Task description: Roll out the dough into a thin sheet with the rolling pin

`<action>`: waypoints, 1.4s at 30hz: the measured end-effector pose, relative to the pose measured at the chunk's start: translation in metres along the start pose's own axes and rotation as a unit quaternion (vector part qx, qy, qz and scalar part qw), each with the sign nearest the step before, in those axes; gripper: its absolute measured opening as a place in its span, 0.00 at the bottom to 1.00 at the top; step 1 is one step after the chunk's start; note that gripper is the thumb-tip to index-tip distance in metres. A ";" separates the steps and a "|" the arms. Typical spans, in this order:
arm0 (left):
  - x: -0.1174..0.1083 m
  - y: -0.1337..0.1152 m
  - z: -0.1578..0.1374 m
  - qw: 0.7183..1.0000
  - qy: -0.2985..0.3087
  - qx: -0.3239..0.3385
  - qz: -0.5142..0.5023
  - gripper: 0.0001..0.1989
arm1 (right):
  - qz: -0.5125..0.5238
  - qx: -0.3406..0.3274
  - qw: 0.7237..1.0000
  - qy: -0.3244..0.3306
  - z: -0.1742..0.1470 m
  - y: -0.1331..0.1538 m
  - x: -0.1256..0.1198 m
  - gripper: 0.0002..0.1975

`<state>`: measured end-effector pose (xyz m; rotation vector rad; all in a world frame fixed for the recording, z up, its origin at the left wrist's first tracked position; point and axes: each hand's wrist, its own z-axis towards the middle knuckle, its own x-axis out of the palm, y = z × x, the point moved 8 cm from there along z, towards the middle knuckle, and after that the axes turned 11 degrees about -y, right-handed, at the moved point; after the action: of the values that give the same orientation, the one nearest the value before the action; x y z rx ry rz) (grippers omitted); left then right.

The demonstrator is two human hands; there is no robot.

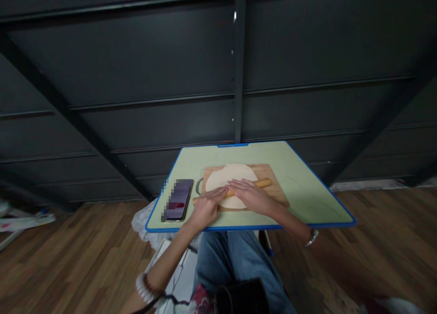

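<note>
A round sheet of pale rolled dough [232,173] lies on a wooden cutting board [278,193]. Across the dough, slanting up to the right, rests a wooden rolling pin [262,183]. My left hand [209,204] lies over the pin's left part, its fingers stretched towards the middle. Over the middle of the pin, my right hand [251,195] is laid flat with fingers extended, their tips on or just above the dough. The two hands' fingertips almost meet. Both palms press on the pin from above rather than wrapping round it.
The board sits on a pale green folding table [307,205] with a blue rim. A phone [179,200] lies at the table's left, near the board's metal handle [199,186]. A dark panelled metal wall [170,68] stands behind. Below are my jeans-clad legs [239,255] and wooden floor [95,245].
</note>
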<state>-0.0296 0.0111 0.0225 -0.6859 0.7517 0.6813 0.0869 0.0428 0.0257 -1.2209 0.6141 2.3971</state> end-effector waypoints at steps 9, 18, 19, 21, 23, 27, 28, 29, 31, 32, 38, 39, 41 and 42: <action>-0.013 -0.004 -0.005 0.993 -0.037 -0.056 -0.099 0.17 | 0.095 0.045 0.993 -0.050 -0.009 0.009 -0.019 0.15; -0.017 -0.011 -0.033 0.990 -0.106 -0.088 0.026 0.13 | 0.178 0.047 0.979 -0.083 -0.008 0.005 -0.021 0.09; -0.016 -0.012 -0.035 0.990 -0.108 -0.087 0.037 0.14 | 0.183 0.046 0.978 -0.084 -0.007 0.004 -0.020 0.09; -0.015 -0.013 -0.036 0.989 -0.108 -0.086 0.051 0.15 | 0.185 0.047 0.978 -0.081 -0.005 0.002 -0.018 0.09; -0.015 -0.008 -0.035 0.989 -0.105 -0.092 0.058 0.15 | 0.180 0.048 0.980 -0.073 -0.001 -0.001 -0.015 0.09; -0.018 0.005 -0.026 0.988 -0.096 -0.107 0.056 0.14 | 0.159 0.059 0.984 -0.047 0.009 -0.009 -0.007 0.10; -0.018 0.007 -0.024 0.989 -0.091 -0.105 0.057 0.14 | 0.153 0.063 0.986 -0.034 0.012 -0.011 -0.005 0.10; -0.019 0.009 -0.021 0.989 -0.087 -0.100 0.063 0.15 | 0.146 0.064 0.987 -0.023 0.016 -0.013 -0.003 0.10; -0.019 0.014 -0.015 0.988 -0.079 -0.090 0.097 0.15 | 0.128 0.059 0.990 -0.003 0.023 -0.017 0.001 0.11; -0.019 0.016 -0.012 0.985 -0.074 -0.086 0.127 0.16 | 0.115 0.058 0.992 0.002 0.026 -0.019 0.002 0.11; -0.018 0.031 0.006 0.950 -0.057 -0.108 0.288 0.18 | -0.048 0.060 0.997 0.018 0.040 -0.024 0.010 0.15; -0.018 0.033 0.008 0.948 -0.060 -0.111 0.292 0.18 | -0.069 0.073 0.995 0.010 0.041 -0.024 0.009 0.16; -0.019 0.034 0.010 0.949 -0.065 -0.112 0.288 0.21 | -0.083 0.096 0.992 -0.012 0.042 -0.024 0.007 0.17; -0.018 0.033 0.009 0.951 -0.065 -0.112 0.281 0.22 | -0.080 0.100 0.992 -0.022 0.042 -0.023 0.007 0.17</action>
<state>-0.0611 0.0319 0.0318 -0.6252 0.7583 1.3368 0.0675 0.0858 0.0374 -1.0871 0.6972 2.1668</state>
